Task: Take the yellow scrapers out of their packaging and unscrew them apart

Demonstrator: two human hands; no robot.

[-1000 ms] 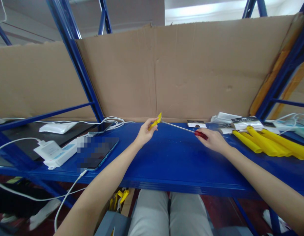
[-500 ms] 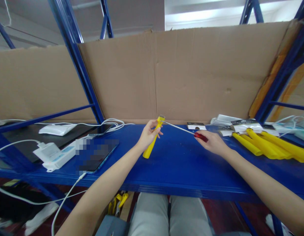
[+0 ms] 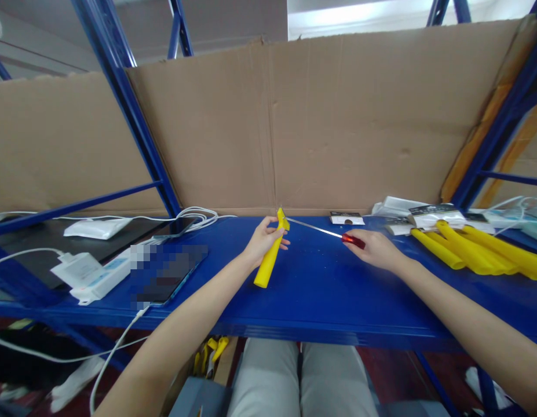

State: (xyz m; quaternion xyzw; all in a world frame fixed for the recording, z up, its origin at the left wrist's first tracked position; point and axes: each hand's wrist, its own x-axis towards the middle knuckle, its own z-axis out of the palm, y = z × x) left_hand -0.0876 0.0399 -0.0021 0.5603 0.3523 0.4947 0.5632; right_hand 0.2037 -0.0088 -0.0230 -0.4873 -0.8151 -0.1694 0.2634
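In the head view, my left hand is closed around the upper handle of a yellow scraper-like tool. The tool has a thick round handle slanting down toward me and a small angled head at the top. My right hand grips the red handle of a screwdriver. Its long metal shaft points left, and the tip meets or nearly meets the yellow head; exact contact is too small to tell. Both hands are above the blue shelf.
Several yellow handles lie at right, beside white packets. A small black-and-white card lies at the back. At left are a tablet, a power strip and white cables. Cardboard walls the rear.
The yellow tool has turned in my left hand, so its head now shows from the side. My right hand keeps the screwdriver at the head. The view has shifted slightly.
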